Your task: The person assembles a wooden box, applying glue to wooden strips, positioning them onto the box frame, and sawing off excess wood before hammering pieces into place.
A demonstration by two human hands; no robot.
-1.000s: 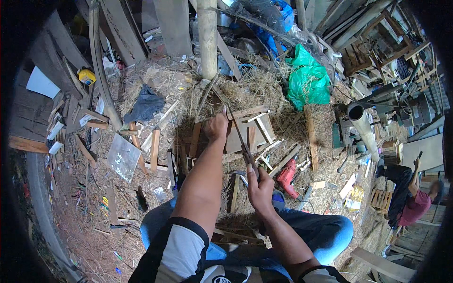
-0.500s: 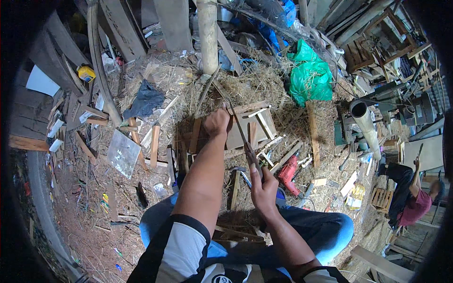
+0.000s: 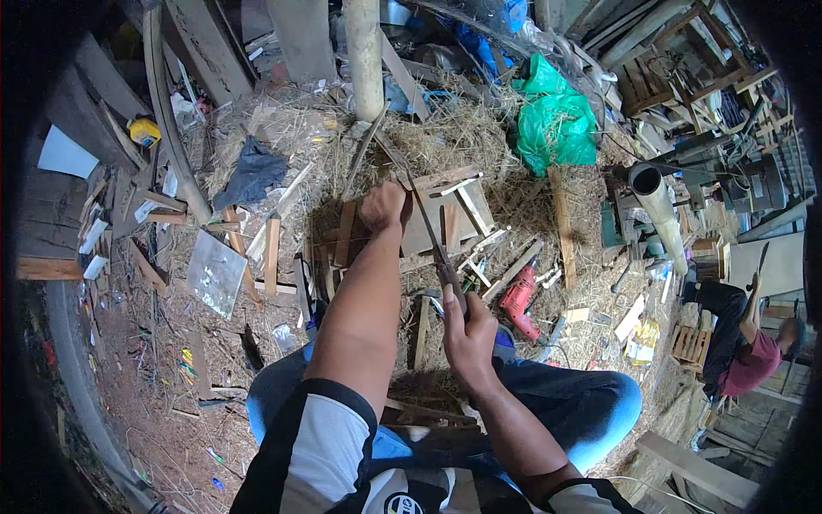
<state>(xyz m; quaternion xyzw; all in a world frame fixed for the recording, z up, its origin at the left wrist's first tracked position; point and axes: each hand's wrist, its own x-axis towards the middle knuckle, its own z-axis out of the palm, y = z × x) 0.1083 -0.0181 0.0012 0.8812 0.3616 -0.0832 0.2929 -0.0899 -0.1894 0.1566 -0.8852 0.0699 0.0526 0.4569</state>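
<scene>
My right hand (image 3: pixel 468 337) is closed round the handle of a long, narrow-looking handsaw (image 3: pixel 431 230), seen nearly edge-on. Its blade slants away to the upper left and crosses a wooden strip (image 3: pixel 449 177) close to my other hand. There my left hand (image 3: pixel 384 206) is closed against the strip's left end; its fingertips are hidden. Just beneath the strip lies a pale board (image 3: pixel 419 234) with small wooden slats (image 3: pixel 472 210) on it. A red power drill (image 3: pixel 519 303) rests on the ground right of the saw handle.
Straw and wood scraps cover the ground. A wooden post (image 3: pixel 365 64) stands ahead, with a green plastic bag (image 3: pixel 556 128) to its right. A grey square panel (image 3: pixel 216 272) lies at left. Far right, another person (image 3: pixel 747 355) sits holding a long blade.
The view has shifted slightly, so the scene sits a little higher and further left. My right hand has drawn the saw slightly toward me; my left hand stays at the strip.
</scene>
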